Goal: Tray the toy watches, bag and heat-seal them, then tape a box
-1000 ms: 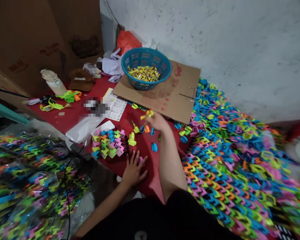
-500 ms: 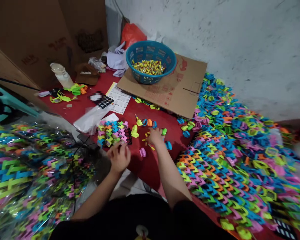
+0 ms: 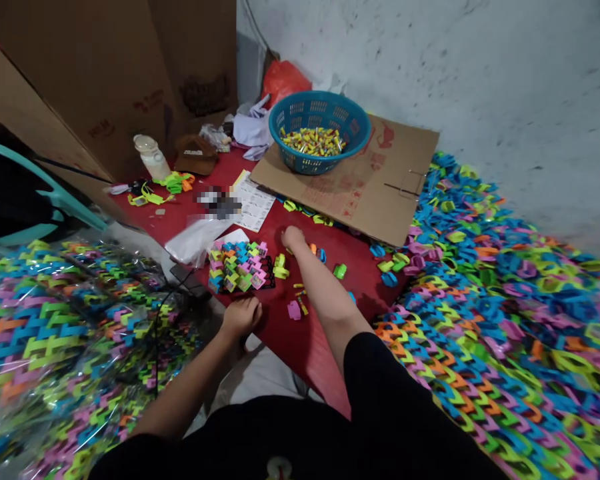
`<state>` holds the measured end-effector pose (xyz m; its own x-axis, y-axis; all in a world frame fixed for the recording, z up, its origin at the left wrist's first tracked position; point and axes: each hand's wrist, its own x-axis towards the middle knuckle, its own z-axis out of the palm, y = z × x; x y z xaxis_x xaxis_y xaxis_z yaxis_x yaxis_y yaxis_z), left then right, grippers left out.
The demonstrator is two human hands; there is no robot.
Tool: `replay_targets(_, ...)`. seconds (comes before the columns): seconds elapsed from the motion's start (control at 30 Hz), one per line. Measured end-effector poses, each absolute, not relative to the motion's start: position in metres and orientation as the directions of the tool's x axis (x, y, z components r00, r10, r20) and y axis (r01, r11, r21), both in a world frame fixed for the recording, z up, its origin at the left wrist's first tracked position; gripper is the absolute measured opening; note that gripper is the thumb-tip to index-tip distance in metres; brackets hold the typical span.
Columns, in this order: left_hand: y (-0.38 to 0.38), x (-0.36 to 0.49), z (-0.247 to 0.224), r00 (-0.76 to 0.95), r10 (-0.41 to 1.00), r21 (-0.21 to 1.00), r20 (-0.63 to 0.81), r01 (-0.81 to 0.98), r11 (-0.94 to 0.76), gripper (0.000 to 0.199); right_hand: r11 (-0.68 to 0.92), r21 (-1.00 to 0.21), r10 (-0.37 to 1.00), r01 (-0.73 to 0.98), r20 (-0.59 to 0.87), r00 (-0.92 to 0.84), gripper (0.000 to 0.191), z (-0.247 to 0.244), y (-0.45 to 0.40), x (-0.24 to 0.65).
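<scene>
My right hand reaches to the far part of the red table, fingers bent down and closed at a small yellow-green piece mostly hidden under it. My left hand is curled at the table's near edge; anything inside it is hidden. Just beyond it lies a black grid tray filled with colourful plastic toy watches. Near my right forearm are a yellow toy watch, a pink one, a green one and several small yellow sticks.
A blue basket of small yellow pieces stands on flat cardboard. A large heap of toy watches covers the right side. Bagged watches lie at left. A bottle, a cap and a printed sheet sit at the back.
My right hand has moved from the small yellow sticks away from me to the yellow-green piece. The left hand has drawn slightly back from the tray and its fingers have curled in.
</scene>
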<state>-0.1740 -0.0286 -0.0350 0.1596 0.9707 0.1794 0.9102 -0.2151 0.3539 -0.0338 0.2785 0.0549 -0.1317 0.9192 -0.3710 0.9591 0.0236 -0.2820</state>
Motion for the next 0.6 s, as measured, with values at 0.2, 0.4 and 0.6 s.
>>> replay_targets(0.2, -0.03, -0.173, -0.037, 0.167, 0.949, 0.373, 0.269, 0.89, -0.262, 0.018, 0.266, -0.44, 0.885, 0.858, -0.242, -0.399, 0.04, 0.062, 0.305, -0.099)
replay_targets(0.4, -0.038, -0.172, -0.048, 0.158, 0.952, 0.32, 0.26, 0.917, -0.24, 0.008, 0.369, -0.46, 0.841, 0.808, -0.206, -0.501, 0.032, 0.054, 0.332, -0.185)
replay_targets(0.6, -0.04, -0.17, -0.049, 0.155, 0.954, 0.333, 0.255, 0.913, -0.238, 0.006, 0.336, -0.43, 0.866, 0.838, -0.209, -0.454, 0.032, 0.05, 0.343, -0.198)
